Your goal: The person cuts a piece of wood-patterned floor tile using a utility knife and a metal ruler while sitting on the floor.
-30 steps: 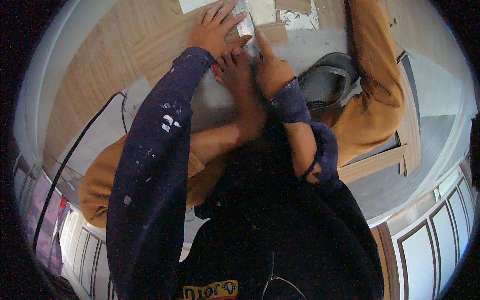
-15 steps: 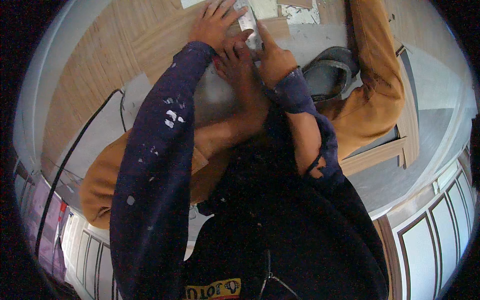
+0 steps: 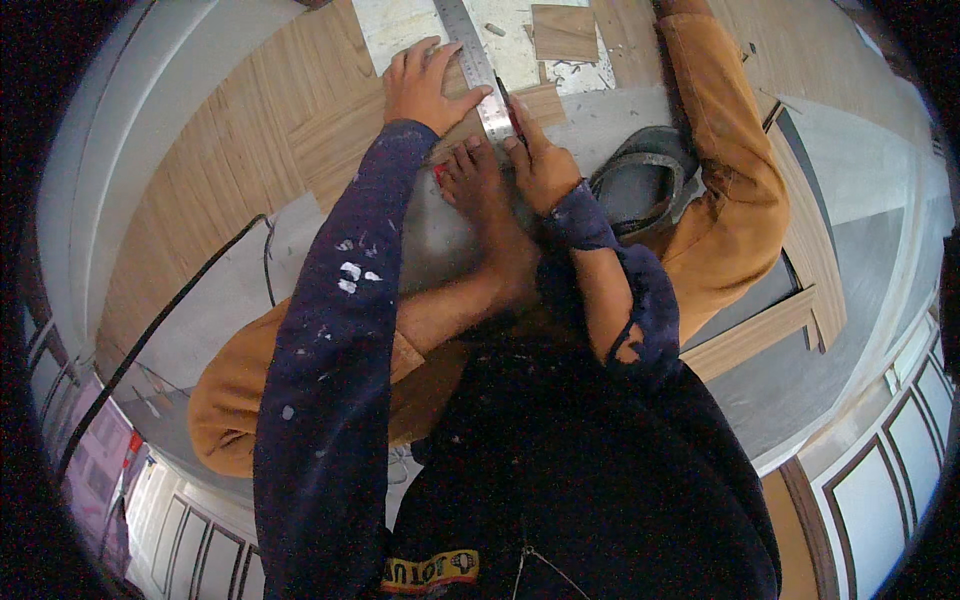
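My left hand (image 3: 428, 88) is lying flat, fingers spread wide, palm pressing down on the wood-grain laminate strip (image 3: 400, 135) and my fingertips are resting on the left edge of the steel ruler (image 3: 478, 68). Nothing is grasped in it, it is just pinning. My right hand (image 3: 545, 165) is clenching around a thin dark cutting tool (image 3: 508, 105), fingers curled tight, with the tip sitting against the ruler's right edge, just beside it. What kind of blade it is I cannot tell, too small.

The ruler is lying flat on the floor work, long axis running from the top of the view down toward me, tilting slightly to the right at its near end. Its far end is going out past the top edge. It is crossing the laminate strip, whose long axis is running roughly left to right, rising to the right.

My bare foot (image 3: 480, 195) is pressing on the grey board (image 3: 440, 240) between my two forearms, toes near the ruler's lower end. A grey sandal (image 3: 640, 185) is lying just to the right of my right hand. A small square wood offcut (image 3: 565, 32) is sitting near the top, right of the ruler. A black cable (image 3: 170, 310) is trailing across the floor on the left.
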The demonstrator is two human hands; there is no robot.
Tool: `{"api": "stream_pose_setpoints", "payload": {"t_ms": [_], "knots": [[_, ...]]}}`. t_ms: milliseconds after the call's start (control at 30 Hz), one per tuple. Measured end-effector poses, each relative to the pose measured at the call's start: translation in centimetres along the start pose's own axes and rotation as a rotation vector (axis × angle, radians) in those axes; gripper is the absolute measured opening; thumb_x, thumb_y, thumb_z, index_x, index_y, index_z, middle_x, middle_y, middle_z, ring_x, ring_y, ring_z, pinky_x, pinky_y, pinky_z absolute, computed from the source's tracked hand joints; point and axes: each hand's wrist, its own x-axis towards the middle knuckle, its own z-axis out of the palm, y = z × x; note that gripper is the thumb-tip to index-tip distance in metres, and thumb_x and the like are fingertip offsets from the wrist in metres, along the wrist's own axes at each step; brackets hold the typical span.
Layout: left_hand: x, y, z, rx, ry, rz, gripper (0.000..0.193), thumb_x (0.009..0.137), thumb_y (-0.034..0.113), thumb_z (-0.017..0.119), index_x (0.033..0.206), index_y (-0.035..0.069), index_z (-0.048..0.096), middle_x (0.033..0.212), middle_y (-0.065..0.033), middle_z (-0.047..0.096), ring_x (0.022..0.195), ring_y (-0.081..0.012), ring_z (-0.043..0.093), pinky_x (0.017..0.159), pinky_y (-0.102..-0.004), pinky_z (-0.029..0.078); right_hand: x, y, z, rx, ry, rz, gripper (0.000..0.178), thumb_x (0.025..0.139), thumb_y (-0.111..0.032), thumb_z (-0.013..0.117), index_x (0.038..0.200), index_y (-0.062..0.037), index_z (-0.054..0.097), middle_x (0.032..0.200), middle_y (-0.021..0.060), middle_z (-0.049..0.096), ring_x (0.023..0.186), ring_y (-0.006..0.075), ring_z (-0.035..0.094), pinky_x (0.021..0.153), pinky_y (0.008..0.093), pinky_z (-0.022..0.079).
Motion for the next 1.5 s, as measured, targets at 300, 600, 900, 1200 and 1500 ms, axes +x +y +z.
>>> {"api": "stream_pose_setpoints", "payload": {"t_ms": [300, 600, 900, 1200, 1500], "knots": [[6.2, 1.0, -1.6, 0.139, -0.535, -0.284, 0.11, 0.046, 0.065, 0.091, 0.134, 0.016, 0.047, 0.121, -0.0183, 0.064, 0.116, -0.0354, 0.058, 0.097, -0.0492, 0.045, 0.0, 0.9, 0.3, -0.111, -0.027, -0.032, 0.067, 0.096, -0.018, 0.056, 0.158, -0.0217, 0.028, 0.08, 0.0321, 0.065, 0.072, 0.0515, 0.064, 0.066, 0.0599, 0.051], [6.0, -0.3, 0.5, 0.08, -0.515, -0.463, 0.12, 0.043, 0.064, 0.092, 0.137, 0.01, 0.045, 0.111, -0.0233, 0.07, 0.109, -0.0374, 0.065, 0.099, -0.0495, 0.043, -1.3, -0.8, -0.1, -0.08, 0.025, -0.06, 0.072, 0.096, -0.017, 0.055, 0.159, -0.0187, 0.021, 0.074, 0.0312, 0.065, 0.065, 0.0518, 0.062, 0.064, 0.0625, 0.05], [5.5, -0.3, -0.1, 0.073, -0.543, -0.358, 0.104, 0.046, 0.071, 0.086, 0.126, 0.007, 0.065, 0.121, -0.0155, 0.07, 0.117, -0.0312, 0.063, 0.101, -0.0471, 0.041, -1.5, -2.8, -2.3, -0.019, -0.041, 0.014, 0.067, 0.093, -0.013, 0.056, 0.156, -0.0176, 0.032, 0.099, 0.0309, 0.068, 0.085, 0.0524, 0.064, 0.077, 0.0594, 0.052], [5.4, 0.3, -0.5, 0.094, -0.55, -0.361, 0.104, 0.047, 0.073, 0.084, 0.125, 0.007, 0.066, 0.116, -0.0166, 0.071, 0.113, -0.0338, 0.063, 0.099, -0.0472, 0.041, -0.8, -0.3, -1.9, -0.061, 0.06, -0.089, 0.068, 0.091, -0.008, 0.059, 0.154, -0.0185, 0.036, 0.112, 0.0243, 0.068, 0.088, 0.0492, 0.065, 0.076, 0.0572, 0.052], [4.7, 1.0, -0.7, 0.153, -0.444, -0.297, 0.089, 0.052, 0.07, 0.085, 0.109, 0.004, 0.065, 0.106, -0.0178, 0.07, 0.103, -0.0342, 0.066, 0.09, -0.047, 0.05, -0.8, 0.0, -2.0, -0.1, 0.049, -0.131, 0.064, 0.092, -0.011, 0.061, 0.151, -0.0174, 0.039, 0.107, 0.0255, 0.068, 0.082, 0.0503, 0.065, 0.073, 0.0585, 0.052]]}}
